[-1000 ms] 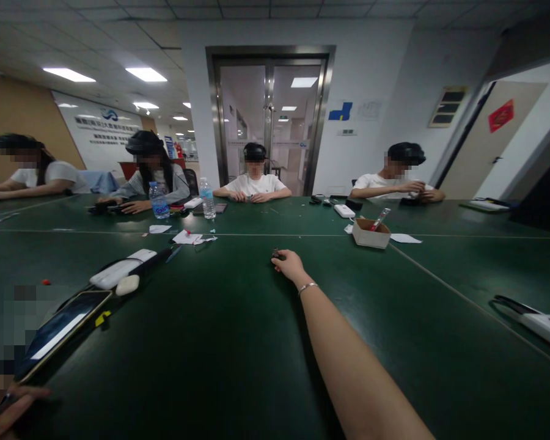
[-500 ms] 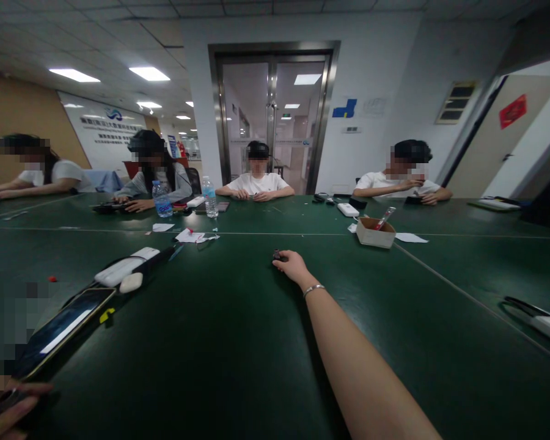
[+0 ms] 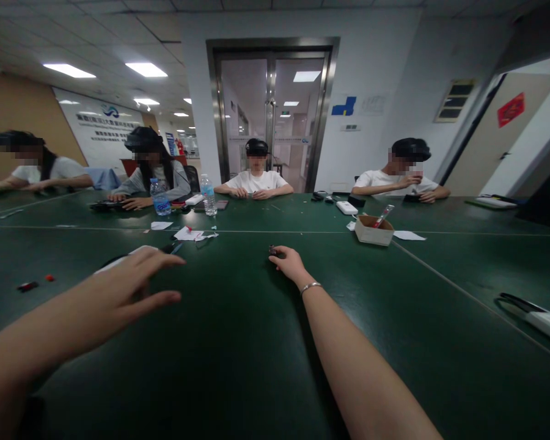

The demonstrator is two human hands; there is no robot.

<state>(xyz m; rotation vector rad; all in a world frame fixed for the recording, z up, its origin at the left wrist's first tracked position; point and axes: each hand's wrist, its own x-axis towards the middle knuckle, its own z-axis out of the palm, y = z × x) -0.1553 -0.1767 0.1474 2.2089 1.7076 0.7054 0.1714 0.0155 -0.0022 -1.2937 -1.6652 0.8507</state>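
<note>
While the right hand (image 3: 288, 263), closed to a pinch, grips a small dark object (image 3: 272, 250), the left hand (image 3: 131, 284) — spread, empty — partly hides a white device (image 3: 110, 263); beyond it, a bottle (image 3: 160, 200) and a wall sign (image 3: 103, 127) bear blurred lettering.

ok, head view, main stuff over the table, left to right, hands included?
small dark-and-red object, small red piece, left hand, right-hand water bottle, right hand with a small dark object in its grip, open box, white object at the right edge
</note>
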